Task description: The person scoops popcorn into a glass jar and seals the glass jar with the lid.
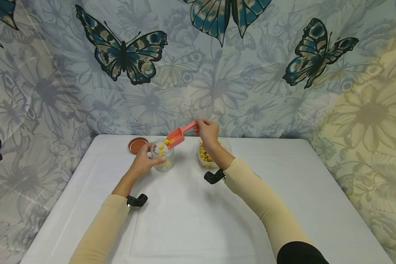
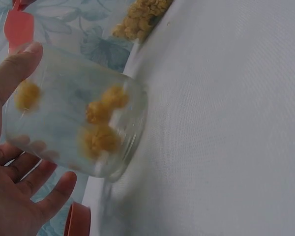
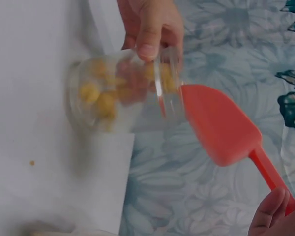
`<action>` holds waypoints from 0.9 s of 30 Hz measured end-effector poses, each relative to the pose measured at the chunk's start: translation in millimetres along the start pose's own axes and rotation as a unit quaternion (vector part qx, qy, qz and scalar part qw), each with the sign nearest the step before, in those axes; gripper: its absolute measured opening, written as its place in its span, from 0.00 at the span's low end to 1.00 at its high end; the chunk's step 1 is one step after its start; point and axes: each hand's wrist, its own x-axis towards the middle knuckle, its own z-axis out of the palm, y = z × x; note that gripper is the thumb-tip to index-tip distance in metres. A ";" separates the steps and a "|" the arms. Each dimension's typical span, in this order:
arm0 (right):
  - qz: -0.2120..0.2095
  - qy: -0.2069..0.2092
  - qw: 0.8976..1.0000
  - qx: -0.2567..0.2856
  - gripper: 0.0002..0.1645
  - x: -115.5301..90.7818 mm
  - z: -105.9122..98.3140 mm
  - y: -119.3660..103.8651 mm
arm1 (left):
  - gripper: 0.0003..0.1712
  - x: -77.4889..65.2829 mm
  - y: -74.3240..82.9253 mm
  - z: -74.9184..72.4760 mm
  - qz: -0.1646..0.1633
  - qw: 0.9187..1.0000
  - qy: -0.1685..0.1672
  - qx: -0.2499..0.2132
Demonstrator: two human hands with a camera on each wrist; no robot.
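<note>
My left hand (image 1: 143,161) grips a clear glass jar (image 2: 64,69) standing on the table, thumb on one side and fingers round the other. Several yellow popcorn pieces (image 2: 101,140) are inside it. My right hand (image 1: 207,134) holds a coral-red scoop (image 3: 219,125) by its handle. The scoop is tilted down with its front edge at the jar's mouth, and in the right wrist view popcorn shows just inside the mouth. Behind my right forearm, a clear plastic container (image 1: 226,144) holds more popcorn (image 1: 205,155).
A reddish-brown round lid (image 1: 136,145) lies on the white-covered table (image 1: 184,220) just left of the jar. One small crumb (image 3: 32,162) is on the cloth. A butterfly-patterned fabric backdrop (image 1: 217,80) rises behind the table's far edge.
</note>
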 end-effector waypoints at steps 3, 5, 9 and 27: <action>-0.009 -0.003 1.000 -0.014 0.14 0.1 1.0 -1.5 | 0.55 -0.2 -0.7 -0.2 0.010 1.000 0.000 0.001; -0.017 -0.004 1.000 -0.018 0.14 0.7 1.5 -1.7 | 0.55 0.0 -1.1 -0.2 0.014 1.000 0.000 0.001; -0.026 -0.009 0.999 -0.029 0.14 1.2 0.9 -1.9 | 0.55 0.4 -1.5 -0.3 0.013 1.000 0.002 0.000; -0.037 -0.018 0.998 -0.052 0.15 0.8 -4.6 1.5 | 0.54 -1.0 -0.4 -0.9 0.010 1.000 0.000 -0.008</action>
